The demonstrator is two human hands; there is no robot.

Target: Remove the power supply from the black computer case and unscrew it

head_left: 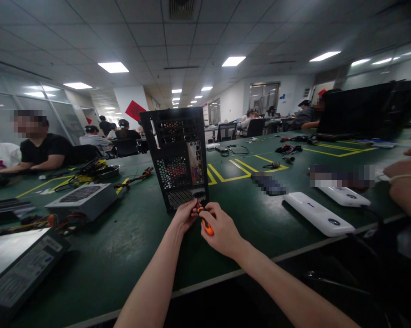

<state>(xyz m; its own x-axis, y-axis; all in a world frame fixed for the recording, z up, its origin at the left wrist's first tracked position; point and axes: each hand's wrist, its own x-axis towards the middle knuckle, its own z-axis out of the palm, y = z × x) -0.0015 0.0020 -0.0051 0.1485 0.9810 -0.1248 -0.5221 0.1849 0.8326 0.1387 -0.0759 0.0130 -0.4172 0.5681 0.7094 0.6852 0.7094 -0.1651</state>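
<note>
A black computer case (183, 157) stands upright on the green table with its rear side facing me. Metal port plates, a honeycomb vent and a power supply grille at the bottom show on that side. Wrapped in my right hand (222, 230) is a screwdriver (208, 227) with an orange and black handle, pointed at the lower right of the case. My left hand (185, 215) is pinched close to the screwdriver's front end, against the bottom of the case. Whatever its fingertips hold is too small to make out, and the screwdriver's tip is hidden by the fingers.
Power supplies (84, 198) with cables lie at left, one (21, 264) near the front. White power banks (316, 213) and a blurred-out phone (268, 183) are at right. Another person's arm (406, 182) reaches in there. Monitors (358, 111) stand behind; people sit further back.
</note>
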